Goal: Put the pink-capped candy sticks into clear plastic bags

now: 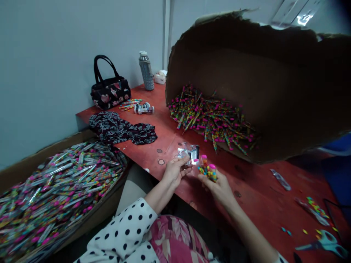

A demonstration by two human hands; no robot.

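Note:
My left hand (176,171) is closed on a small clear and silvery wrapper (184,153) above the red table's front edge. Just right of it, my right hand (218,184) grips several colorful candy-filled tubes (207,170) with pink caps, their capped ends pointing up and left. A dark, shiny piece (195,153) shows beside the wrapper; whether it is part of it I cannot tell. Behind both hands, a large cardboard box (246,76) lies on its side with a heap of similar pink-capped tubes (214,120) at its opening.
At the left, a box (16,173) holds many wrapped tubes. Patterned cloth (120,128), a handbag (111,93) and a bottle (147,73) stand or lie at the back left of the red table (167,135). Scissors (325,244), packets and loose candies lie front right.

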